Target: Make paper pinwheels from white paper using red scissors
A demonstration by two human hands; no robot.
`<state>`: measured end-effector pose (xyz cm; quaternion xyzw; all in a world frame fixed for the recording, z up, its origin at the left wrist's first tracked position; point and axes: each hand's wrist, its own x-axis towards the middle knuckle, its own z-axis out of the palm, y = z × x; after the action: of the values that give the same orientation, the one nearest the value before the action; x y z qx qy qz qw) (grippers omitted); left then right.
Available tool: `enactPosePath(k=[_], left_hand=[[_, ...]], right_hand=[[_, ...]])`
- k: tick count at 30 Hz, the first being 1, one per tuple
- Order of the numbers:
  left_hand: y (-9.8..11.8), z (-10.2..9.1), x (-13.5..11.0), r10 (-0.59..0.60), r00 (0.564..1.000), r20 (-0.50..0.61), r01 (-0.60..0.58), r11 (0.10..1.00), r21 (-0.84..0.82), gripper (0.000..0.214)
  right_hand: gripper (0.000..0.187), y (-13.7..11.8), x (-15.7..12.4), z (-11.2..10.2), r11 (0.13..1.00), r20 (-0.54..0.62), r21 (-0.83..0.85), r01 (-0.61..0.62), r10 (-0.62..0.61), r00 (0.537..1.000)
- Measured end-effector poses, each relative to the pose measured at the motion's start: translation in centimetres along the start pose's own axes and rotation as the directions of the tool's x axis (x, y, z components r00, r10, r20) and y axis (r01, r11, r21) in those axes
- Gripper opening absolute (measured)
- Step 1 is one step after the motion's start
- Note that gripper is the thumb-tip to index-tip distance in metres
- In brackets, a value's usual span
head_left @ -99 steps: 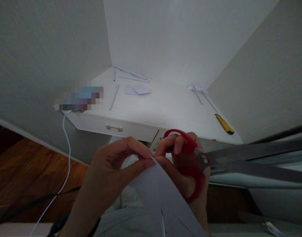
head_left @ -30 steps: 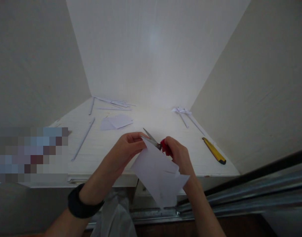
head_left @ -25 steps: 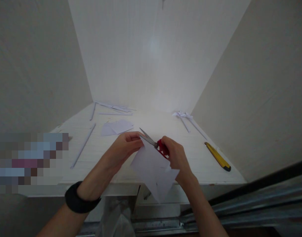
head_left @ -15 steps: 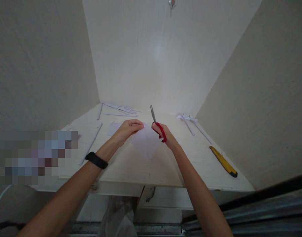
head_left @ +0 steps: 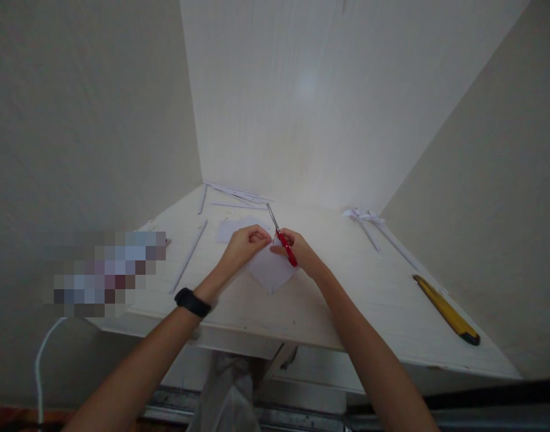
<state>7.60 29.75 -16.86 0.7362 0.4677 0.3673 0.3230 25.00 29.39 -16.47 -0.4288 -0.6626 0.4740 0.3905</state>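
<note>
A white sheet of paper (head_left: 271, 273), turned corner-down, hangs just above the white desk between my hands. My left hand (head_left: 248, 245) is closed, pinching the paper's upper edge. My right hand (head_left: 297, 249) holds red-handled scissors (head_left: 284, 245), whose metal blades point up and away to the left and look closed. The right fingertips also reach the top of the paper, close to the left fingers. Another white paper piece (head_left: 227, 231) lies flat behind my left hand.
Thin rolled paper sticks (head_left: 239, 195) lie at the back left, with one longer stick (head_left: 189, 255) nearer. Paper pinwheel-like pieces on sticks (head_left: 364, 216) rest at the back right. A yellow utility knife (head_left: 445, 309) lies along the right edge. Walls enclose the desk (head_left: 382, 324).
My right hand has moved left toward my left hand, and its fingers now touch the paper. The scissors have turned with it. The camera view has shifted a little.
</note>
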Motion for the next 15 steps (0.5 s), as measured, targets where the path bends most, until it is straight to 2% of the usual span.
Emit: enactPosePath(k=[2, 5, 8, 11, 15], left_hand=[[0.1, -0.8, -0.6, 0.032, 0.999, -0.029, -0.030, 0.996, 0.090, 0.027], [-0.1, -3.3, -2.2, 0.067, 0.990, -0.126, -0.031, 0.963, 0.268, 0.022], [-0.8, -7.2, -4.2, 0.076, 0.967, -0.243, 0.045, 0.889, 0.456, 0.027], [-2.1, -10.9, -6.1, 0.054, 0.958, -0.282, 0.133, 0.789, 0.599, 0.038], [-3.7, -13.7, -8.1, -0.006, 0.951, -0.310, 0.240, 0.648, 0.723, 0.050]], right_hand=[[0.019, 0.1, -0.1, -0.2, 1.000, -0.011, -0.008, -0.012, 0.012, 1.000], [0.016, 0.3, -0.2, -0.4, 0.999, -0.024, -0.029, -0.033, 0.032, 0.999], [0.016, 0.7, 0.0, -0.5, 0.997, -0.039, -0.053, -0.055, 0.053, 0.998], [0.019, 1.2, 0.2, -0.6, 0.995, -0.046, -0.071, -0.075, 0.072, 0.996], [0.025, 1.7, 0.5, -0.6, 0.992, -0.032, -0.089, -0.092, 0.090, 0.995]])
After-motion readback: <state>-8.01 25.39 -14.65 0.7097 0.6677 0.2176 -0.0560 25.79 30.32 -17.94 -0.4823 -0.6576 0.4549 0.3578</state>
